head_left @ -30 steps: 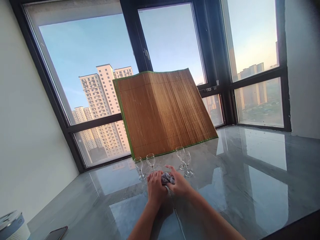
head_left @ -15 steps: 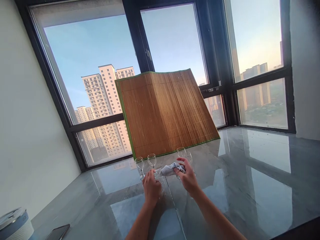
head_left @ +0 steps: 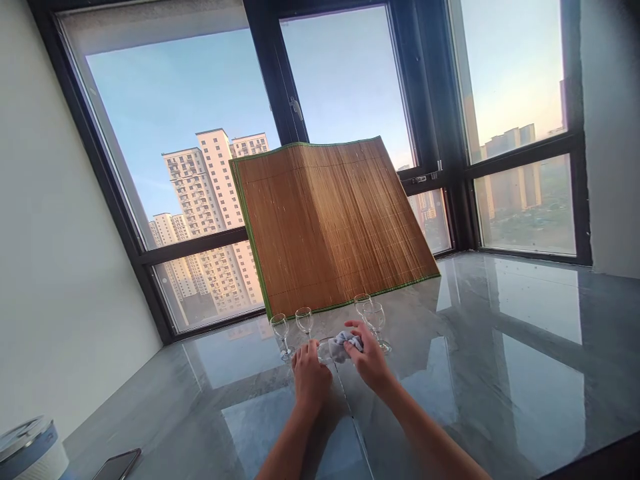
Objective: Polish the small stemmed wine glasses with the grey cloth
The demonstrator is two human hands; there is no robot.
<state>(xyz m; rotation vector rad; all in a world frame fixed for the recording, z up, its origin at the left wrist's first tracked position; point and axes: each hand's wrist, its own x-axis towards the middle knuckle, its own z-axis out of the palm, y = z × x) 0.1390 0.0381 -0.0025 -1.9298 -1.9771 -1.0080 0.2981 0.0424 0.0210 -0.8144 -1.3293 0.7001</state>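
Low over the glossy grey surface, my left hand is closed around one end of a clear stemmed glass that lies tipped sideways. My right hand grips a crumpled pale cloth, which sits at the bowl end of that glass; whether part of it is inside the bowl I cannot tell. Left of my hands stand two upright stemmed glasses, one nearer and one farther back. Beyond my right hand are two more, a front glass and a back glass that overlap in view.
A brown slatted mat with green edging leans against the dark-framed windows behind the glasses. At the lower left are a lidded white and blue cup and a phone. A seam runs along the grey surface.
My left hand has shifted slightly right with the glass. The cloth in my right hand looks more bunched, and more of the glass bowl shows. The standing glasses have stayed put.
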